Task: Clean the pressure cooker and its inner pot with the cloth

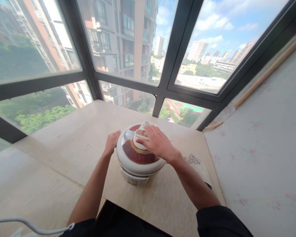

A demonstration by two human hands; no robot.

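Observation:
A round white electric pot point(138, 170) stands upright on the pale counter, directly in front of me. Its lid point(141, 156) has a white rim and a dark red and clear glass top, and it sits level on the pot. On top of the lid is a white knob point(140, 132), and my right hand point(158, 141) is closed over it, thumb on the near side. My left hand point(112, 141) is closed at the pot's left side, where a side handle would be hidden under the fingers. The pot's control panel point(134, 179) faces me.
A pale cloth or bag point(199, 167) with dark print lies right of the pot, partly behind my right forearm. A white cable point(37, 229) runs along the lower left. Dark-framed windows point(128, 86) border the counter point(64, 144), and a flowered wall point(259, 161) rises on the right.

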